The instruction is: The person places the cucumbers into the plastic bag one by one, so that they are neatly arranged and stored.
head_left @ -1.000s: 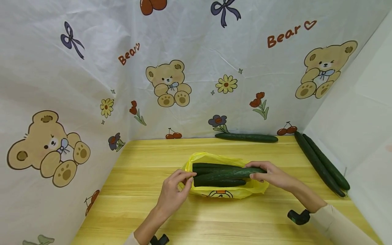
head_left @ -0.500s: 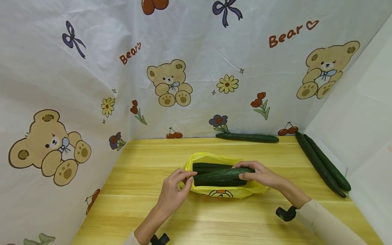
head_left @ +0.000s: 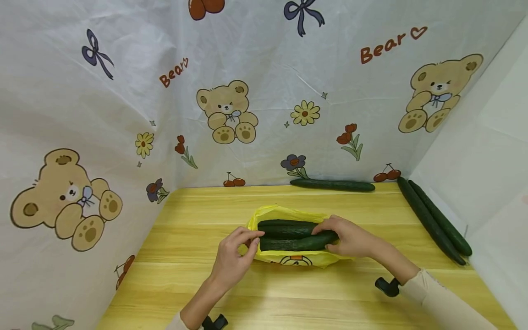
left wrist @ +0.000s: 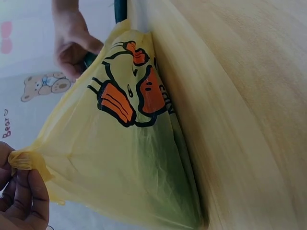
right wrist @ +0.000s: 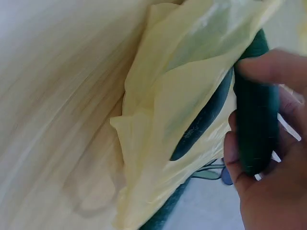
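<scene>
A yellow plastic bag [head_left: 288,261] with a printed cartoon lies on its side on the table, its mouth spread wide. Several dark green cucumbers [head_left: 284,230] lie lengthwise inside. My left hand [head_left: 235,256] pinches the bag's rim at its left end; the left wrist view shows the bunched plastic between thumb and fingers. My right hand [head_left: 350,236] grips one cucumber [right wrist: 257,120] near its right end, thumb on one side and fingers on the other. That cucumber sits partly in the bag's opening, over the others.
One cucumber [head_left: 332,185] lies along the back edge of the wooden table [head_left: 198,284]. Two more cucumbers [head_left: 431,220] lie side by side against the right wall. A bear-print cloth [head_left: 272,68] covers the back and left walls.
My right hand has moved left and lower with the cucumber, bringing it further into the bag. The left hand keeps its pinch on the rim.
</scene>
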Motion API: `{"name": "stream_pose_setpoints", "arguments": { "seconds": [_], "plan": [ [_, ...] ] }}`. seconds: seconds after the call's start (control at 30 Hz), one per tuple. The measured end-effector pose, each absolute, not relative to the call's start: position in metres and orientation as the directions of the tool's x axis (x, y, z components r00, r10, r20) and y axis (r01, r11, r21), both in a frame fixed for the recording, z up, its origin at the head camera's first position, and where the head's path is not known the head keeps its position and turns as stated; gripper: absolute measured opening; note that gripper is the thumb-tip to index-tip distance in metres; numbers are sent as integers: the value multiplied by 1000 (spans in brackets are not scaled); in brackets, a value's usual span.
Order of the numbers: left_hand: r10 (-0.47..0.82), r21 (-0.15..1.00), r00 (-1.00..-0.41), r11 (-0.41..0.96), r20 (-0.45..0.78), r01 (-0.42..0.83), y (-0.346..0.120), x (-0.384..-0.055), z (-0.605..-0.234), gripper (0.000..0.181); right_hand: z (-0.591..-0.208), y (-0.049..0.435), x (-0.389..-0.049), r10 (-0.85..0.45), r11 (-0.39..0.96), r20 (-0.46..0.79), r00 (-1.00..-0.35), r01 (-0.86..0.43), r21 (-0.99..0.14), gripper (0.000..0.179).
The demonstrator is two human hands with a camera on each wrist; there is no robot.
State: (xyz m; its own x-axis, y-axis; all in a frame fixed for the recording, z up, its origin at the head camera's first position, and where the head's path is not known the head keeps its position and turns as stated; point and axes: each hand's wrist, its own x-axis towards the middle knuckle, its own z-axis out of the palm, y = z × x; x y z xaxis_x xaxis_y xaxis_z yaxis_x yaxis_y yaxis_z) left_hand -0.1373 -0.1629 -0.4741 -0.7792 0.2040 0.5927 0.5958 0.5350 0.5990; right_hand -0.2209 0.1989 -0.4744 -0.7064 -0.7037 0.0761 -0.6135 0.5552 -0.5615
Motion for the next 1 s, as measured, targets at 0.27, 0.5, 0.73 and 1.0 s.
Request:
{"name": "stream_pose_setpoints", "arguments": {
  "seconds": [0.27, 0.5, 0.73, 1.0],
  "plan": [
    [210, 608, -783, 525, 586, 596, -163, -138, -475, 22, -471, 195, -216, -731, 607, 31, -682, -670, -428, 43],
    [206, 601, -783, 536, 587, 593, -164, -138, -476, 23, -472, 197, -214, -742, 598, 16, -670, -673, -436, 41],
    [197, 598, -777, 536, 598, 596, -164, -138, -475, 23, -473, 198, -213, -737, 605, 11, -675, -668, -433, 39],
    [195, 583, -757, 529, 623, 616, -164, -139, -475, 24, -479, 204, -209, -714, 601, 46, -699, -644, -473, 30]
  ]
}}
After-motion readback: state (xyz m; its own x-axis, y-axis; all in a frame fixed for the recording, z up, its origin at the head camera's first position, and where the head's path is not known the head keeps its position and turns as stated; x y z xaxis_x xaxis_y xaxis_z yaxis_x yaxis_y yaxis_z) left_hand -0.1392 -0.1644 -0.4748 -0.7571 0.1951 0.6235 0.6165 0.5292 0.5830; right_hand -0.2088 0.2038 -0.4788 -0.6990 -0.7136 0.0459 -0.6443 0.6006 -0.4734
